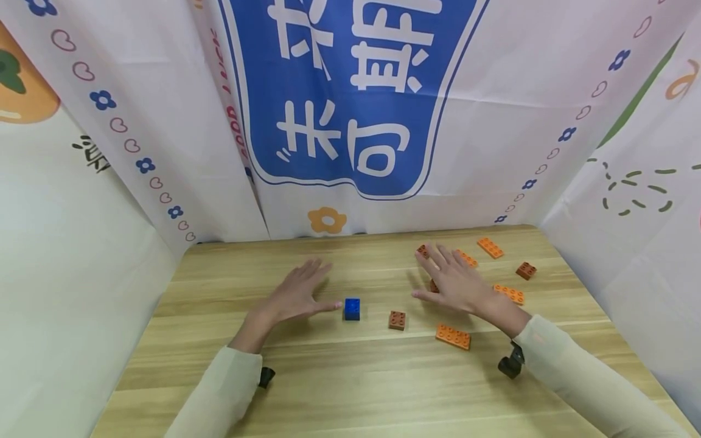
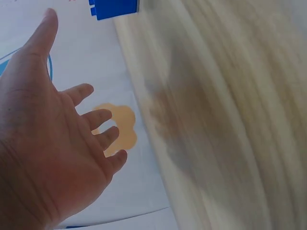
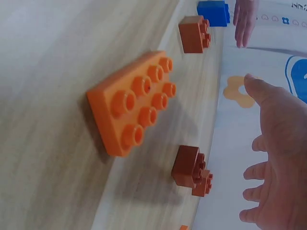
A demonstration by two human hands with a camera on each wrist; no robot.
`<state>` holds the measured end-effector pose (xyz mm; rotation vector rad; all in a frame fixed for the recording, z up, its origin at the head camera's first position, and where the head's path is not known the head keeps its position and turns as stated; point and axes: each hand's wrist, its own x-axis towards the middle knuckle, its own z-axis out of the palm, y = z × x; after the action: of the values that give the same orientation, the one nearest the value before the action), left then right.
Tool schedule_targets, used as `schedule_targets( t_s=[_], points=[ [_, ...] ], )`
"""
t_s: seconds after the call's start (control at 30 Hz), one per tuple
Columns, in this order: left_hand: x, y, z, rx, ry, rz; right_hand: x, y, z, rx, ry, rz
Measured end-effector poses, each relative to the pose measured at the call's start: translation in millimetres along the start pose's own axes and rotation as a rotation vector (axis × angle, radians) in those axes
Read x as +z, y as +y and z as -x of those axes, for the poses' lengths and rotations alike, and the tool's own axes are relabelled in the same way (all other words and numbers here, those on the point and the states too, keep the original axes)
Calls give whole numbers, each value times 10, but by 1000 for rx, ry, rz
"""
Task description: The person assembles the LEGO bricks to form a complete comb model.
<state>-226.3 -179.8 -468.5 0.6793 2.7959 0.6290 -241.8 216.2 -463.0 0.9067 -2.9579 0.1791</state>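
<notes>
My left hand hovers over the table with its fingers spread, the thumb pointing at a blue toy brick. In the left wrist view that hand holds nothing. My right hand is above the right side, fingers spread, over a brown brick that it partly hides. Another brown brick shows by its fingertips. Between the hands sits a square brown brick, apart from the blue one. A flat orange brick, studs up, lies nearest the right wrist.
More orange bricks and a brown brick are scattered at the right, one orange brick beside the right forearm. The wooden table meets a printed cloth at the back and sides.
</notes>
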Motion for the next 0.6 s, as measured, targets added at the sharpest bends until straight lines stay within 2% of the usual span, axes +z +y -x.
schedule_targets(
  t_s=[0.4, 0.6],
  points=[
    [111, 102, 35, 85, -40, 101, 61, -187, 97, -111, 8, -12],
    [162, 159, 21, 97, -47, 145, 123, -279, 151, -163, 37, -30]
  ],
)
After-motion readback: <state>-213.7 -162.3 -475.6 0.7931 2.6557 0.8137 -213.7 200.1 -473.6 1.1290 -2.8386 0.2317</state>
